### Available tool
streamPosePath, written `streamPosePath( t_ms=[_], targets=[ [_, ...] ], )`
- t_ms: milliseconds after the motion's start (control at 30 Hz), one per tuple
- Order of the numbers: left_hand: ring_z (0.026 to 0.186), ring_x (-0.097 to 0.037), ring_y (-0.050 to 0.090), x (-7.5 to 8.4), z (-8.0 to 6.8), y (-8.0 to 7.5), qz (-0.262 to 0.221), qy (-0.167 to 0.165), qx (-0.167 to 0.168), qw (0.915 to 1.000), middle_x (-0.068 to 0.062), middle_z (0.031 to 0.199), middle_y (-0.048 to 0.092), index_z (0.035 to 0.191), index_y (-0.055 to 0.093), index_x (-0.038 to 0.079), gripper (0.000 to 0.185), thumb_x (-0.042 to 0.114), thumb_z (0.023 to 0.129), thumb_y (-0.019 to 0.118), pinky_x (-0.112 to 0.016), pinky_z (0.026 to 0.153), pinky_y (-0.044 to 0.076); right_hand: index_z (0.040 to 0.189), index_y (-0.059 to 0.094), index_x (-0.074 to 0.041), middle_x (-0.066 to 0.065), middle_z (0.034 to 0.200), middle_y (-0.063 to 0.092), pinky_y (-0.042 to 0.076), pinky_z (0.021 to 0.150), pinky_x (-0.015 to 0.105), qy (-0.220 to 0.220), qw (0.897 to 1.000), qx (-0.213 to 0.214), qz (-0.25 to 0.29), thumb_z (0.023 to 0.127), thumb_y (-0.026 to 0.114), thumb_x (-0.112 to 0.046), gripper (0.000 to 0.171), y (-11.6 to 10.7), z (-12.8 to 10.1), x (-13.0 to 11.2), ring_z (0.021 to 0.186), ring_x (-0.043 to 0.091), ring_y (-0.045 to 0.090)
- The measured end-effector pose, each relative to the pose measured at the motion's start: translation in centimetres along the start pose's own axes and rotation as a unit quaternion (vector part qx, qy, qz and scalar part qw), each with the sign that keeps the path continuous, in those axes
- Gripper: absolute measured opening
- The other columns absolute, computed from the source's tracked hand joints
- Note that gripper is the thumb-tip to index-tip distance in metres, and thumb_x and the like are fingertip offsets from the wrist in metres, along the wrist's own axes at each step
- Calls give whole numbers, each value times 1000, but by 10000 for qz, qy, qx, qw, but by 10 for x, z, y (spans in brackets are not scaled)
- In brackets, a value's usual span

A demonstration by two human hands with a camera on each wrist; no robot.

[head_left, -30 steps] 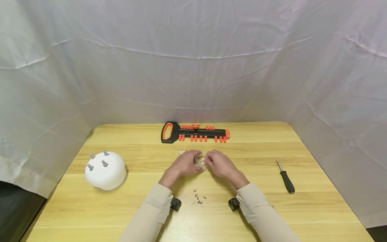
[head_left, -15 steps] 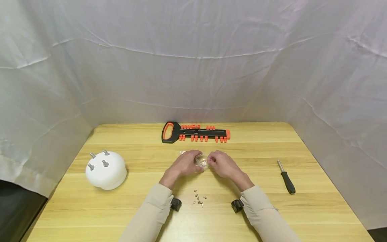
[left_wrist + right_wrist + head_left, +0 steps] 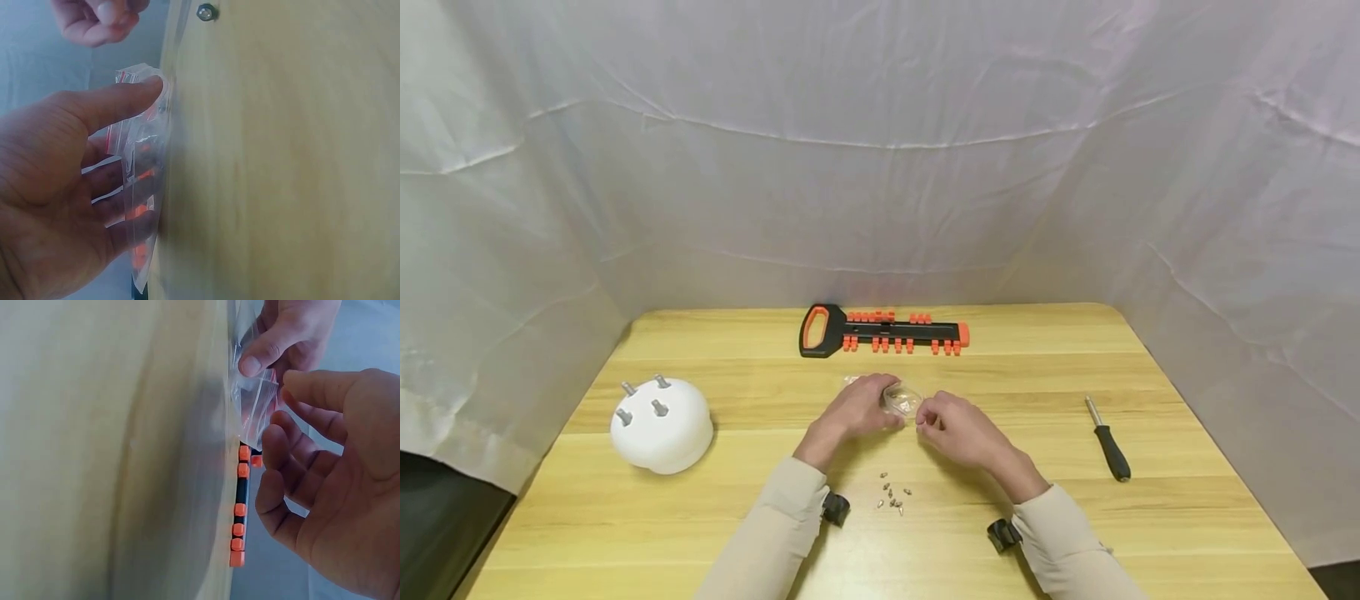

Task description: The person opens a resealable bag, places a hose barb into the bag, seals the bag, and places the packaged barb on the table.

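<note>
Pinching clear bag (image 3: 901, 398), left hand (image 3: 856, 408)

Both arms wear long beige sleeves (image 3: 778, 517) ending at the wrist, fabric plain and slightly creased. Small black camera unit strapped under each wrist, left one (image 3: 835, 508), right one (image 3: 1002, 535), rounded with a dark lens housing. Left hand (image 3: 856, 408) and right hand (image 3: 958, 429) bare, no gloves.

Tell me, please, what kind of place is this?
Probably a staged recording booth, not a real workshop: white sheets hang round a wooden table, which holds a screwdriver and a bit rack.
</note>
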State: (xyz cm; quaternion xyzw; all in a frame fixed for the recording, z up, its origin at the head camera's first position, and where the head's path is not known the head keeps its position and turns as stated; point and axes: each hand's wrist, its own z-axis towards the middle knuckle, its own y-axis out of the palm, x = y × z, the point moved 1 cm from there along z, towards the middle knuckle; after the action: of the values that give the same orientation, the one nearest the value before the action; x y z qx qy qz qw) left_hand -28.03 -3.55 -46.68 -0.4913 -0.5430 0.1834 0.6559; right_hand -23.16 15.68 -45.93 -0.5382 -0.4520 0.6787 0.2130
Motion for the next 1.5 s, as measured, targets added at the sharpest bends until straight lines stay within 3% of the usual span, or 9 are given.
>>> streamPosePath(
  t_ms=[200, 433, 633, 1033, 1500],
  targets=[
    [125, -25, 54, 0, -2, 0, -45, -33, 4, 10000, -5, 136, 58, 138, 51, 16, 69, 31, 77, 80, -43, 108, 42, 90, 67, -19, -13, 83, 58, 50, 70, 24, -272, 9993, -209, -154, 90, 66, -24, 4, 4, -12, -6, 75, 4, 54],
    [126, -25, 53, -1, -2, 1, 22, -1, 25, 10000, -5, 138, 57, 139, 50, 16, 68, 32, 79, 79, -42, 109, 41, 89, 66, -24, -17, 81, 59, 49, 71, 21, -809, 9925, -909, -103, 89, 68, -25, 3, 10, -26, -13, 75, -1, 54],
    [125, -25, 54, -1, -1, 1, 57, -18, 36, 10000, -5, 137, 58, 139, 51, 16, 68, 33, 79, 78, -42, 108, 42, 93, 67, -22, -15, 78, 55, 45, 64, 18, -931, 9868, -1314, -139, 89, 70, -28, 7, 13, -32, -18, 70, 0, 50],
    [125, -25, 54, -1, -1, 1, 73, -27, 68, 9999, -5, 137, 58, 138, 51, 15, 68, 34, 79, 78, -41, 108, 42, 90, 69, -26, -15, 75, 51, 40, 60, 18, -1012, 9847, -1279, -611, 86, 72, -25, 6, 19, -37, -25, 66, 0, 45],
    [128, -25, 52, 0, -2, 0, 15, -102, 62, 9999, -4, 139, 56, 140, 50, 16, 67, 33, 81, 77, -41, 110, 40, 88, 69, -23, -15, 73, 51, 41, 61, 17, -1153, 9835, -1237, -640, 84, 73, -22, 6, 22, -35, -31, 65, -1, 46]
  ],
)
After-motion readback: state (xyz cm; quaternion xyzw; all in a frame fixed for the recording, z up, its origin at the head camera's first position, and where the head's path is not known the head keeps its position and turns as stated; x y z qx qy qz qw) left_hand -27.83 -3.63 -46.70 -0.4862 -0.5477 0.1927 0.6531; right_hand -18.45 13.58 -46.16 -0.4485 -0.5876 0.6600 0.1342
